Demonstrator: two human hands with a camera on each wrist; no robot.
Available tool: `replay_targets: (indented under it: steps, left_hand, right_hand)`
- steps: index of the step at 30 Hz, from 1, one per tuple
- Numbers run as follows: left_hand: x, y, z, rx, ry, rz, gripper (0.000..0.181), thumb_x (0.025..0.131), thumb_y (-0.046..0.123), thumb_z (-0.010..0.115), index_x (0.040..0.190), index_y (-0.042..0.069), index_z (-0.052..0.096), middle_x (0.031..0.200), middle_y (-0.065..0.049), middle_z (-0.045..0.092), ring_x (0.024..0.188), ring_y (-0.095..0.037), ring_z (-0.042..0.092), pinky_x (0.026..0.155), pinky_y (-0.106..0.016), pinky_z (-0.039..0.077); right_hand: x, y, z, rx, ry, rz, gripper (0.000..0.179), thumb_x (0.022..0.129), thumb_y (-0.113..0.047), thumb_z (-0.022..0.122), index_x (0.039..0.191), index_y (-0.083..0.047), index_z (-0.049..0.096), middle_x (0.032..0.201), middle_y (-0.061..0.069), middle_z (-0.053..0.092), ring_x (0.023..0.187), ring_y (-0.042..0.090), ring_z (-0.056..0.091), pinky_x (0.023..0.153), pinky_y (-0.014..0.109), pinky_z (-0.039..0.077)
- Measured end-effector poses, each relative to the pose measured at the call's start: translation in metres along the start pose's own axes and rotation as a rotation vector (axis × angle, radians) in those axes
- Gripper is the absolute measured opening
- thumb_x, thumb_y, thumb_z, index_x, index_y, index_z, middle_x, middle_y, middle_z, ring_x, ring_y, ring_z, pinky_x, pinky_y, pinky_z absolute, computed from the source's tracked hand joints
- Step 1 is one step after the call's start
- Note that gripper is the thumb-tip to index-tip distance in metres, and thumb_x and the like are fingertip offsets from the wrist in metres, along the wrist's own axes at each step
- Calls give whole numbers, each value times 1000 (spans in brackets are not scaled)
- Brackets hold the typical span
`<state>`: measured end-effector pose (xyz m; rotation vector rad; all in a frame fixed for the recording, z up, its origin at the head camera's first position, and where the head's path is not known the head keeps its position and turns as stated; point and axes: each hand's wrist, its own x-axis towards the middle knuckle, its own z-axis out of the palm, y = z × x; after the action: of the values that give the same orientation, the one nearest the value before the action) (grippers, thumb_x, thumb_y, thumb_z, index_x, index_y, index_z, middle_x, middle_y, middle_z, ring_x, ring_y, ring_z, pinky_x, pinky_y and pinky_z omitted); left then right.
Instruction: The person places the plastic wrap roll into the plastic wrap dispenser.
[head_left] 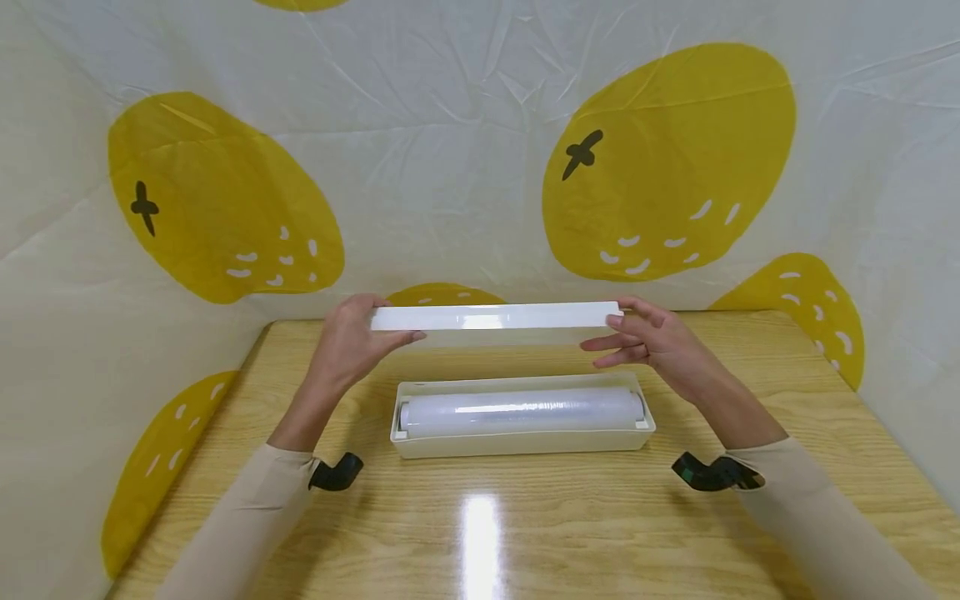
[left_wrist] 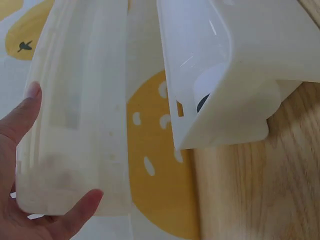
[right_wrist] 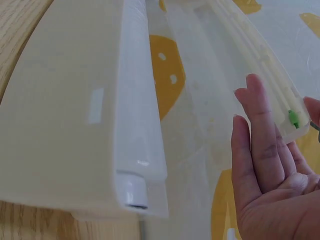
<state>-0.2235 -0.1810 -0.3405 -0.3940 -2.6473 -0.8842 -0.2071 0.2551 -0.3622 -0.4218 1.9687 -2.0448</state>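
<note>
1. Two-ended hold on the lid [head_left: 491, 317]: left hand [head_left: 343, 337] grips one end, right hand [head_left: 663, 342] pinches the other, its lower fingers spread.
2. Lid spans the hands, raised above counter [head_left: 382, 542]; box [head_left: 525, 445] with film roll [head_left: 521, 411] sits below, between them.
3. Probably light, stiff, slightly slippery plastic; ends offer best purchase.
4. Long, white, partly translucent; glossy near strip, green piece [right_wrist: 293, 119] by right hand.

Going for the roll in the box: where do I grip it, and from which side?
Probably best from above, through the open top of the box, pinching the roll across its round body near both ends. It lies lengthwise with its upper side exposed, while the box walls close it in at front, back and ends.
</note>
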Motion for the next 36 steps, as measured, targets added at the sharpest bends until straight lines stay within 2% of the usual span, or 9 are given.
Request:
replay_targets:
  steps: [5, 8, 13, 17, 20, 26, 31, 34, 36]
  left_hand:
    - [-2, -8, -2, -207, -61, -23, 60, 74, 41, 91, 116, 5, 69, 118, -10, 66, 106, -29, 59, 89, -45, 51]
    - [-6, -17, -1, -384, -95, -43, 54, 84, 38, 84, 124, 7, 65, 127, -10, 62, 115, -25, 56, 96, -43, 52]
    - [-13, -21, 6, -599, 1, -37, 42, 101, 27, 65, 135, 5, 57, 136, -11, 59, 122, -24, 58, 94, -27, 54]
    - [-16, -19, 11, -639, 39, -20, 37, 103, 14, 61, 138, 5, 55, 137, -10, 59, 120, -27, 59, 98, -20, 48]
    - [-19, -19, 13, -643, -4, -4, 42, 100, 6, 63, 141, 5, 54, 146, -9, 55, 130, -29, 53, 108, -30, 44]
    - [-22, -25, 14, -600, -106, -24, 54, 97, 8, 69, 147, 6, 48, 161, -5, 36, 149, -31, 32, 122, -56, 20]
    - [-21, -30, 11, -628, -200, -63, 71, 94, 13, 74, 154, 7, 36, 159, -10, 37, 148, -34, 32, 118, -55, 30]
    - [-20, -32, 10, -642, -246, -88, 76, 91, 14, 78, 154, 10, 35, 156, -11, 39, 144, -35, 39, 108, -43, 45]
    - [-21, -33, 10, -651, -281, -109, 77, 90, 16, 80, 153, 12, 37, 156, -9, 39, 140, -35, 43, 98, -36, 52]
  right_hand:
    - [-3, 0, -4, 22, -8, -10, 31, 107, -18, 52, 137, -15, 44, 113, 19, 74, 88, 29, 76, 91, 32, 57]
    - [-6, 3, -6, 31, -21, -14, 32, 108, -17, 52, 139, -15, 46, 119, 22, 71, 90, 30, 76, 87, 39, 59]
    - [-11, 10, -7, -22, -1, -11, 40, 109, -22, 50, 148, -15, 44, 120, 14, 73, 96, 26, 76, 87, 37, 59]
    - [-16, 13, -5, -12, 29, -24, 37, 109, -24, 48, 145, -17, 47, 119, 6, 68, 100, 25, 75, 86, 36, 59]
    - [-18, 15, -2, 59, 31, -51, 33, 109, -22, 48, 141, -15, 50, 128, 10, 55, 104, 26, 73, 89, 37, 59]
    - [-17, 18, -3, 126, 17, -83, 34, 108, -15, 49, 142, -12, 49, 135, 14, 41, 105, 25, 70, 93, 34, 57]
    - [-19, 17, -8, 24, -14, -98, 59, 108, -9, 49, 162, -18, 27, 152, 16, 28, 103, 26, 71, 93, 37, 57]
    - [-20, 18, -12, -64, -25, -78, 72, 106, -8, 52, 165, -26, 14, 164, 16, 9, 108, 27, 70, 92, 42, 57]
    - [-20, 19, -15, -134, -29, -62, 77, 105, -9, 55, 165, -29, 10, 165, 18, 8, 108, 28, 70, 91, 44, 57]
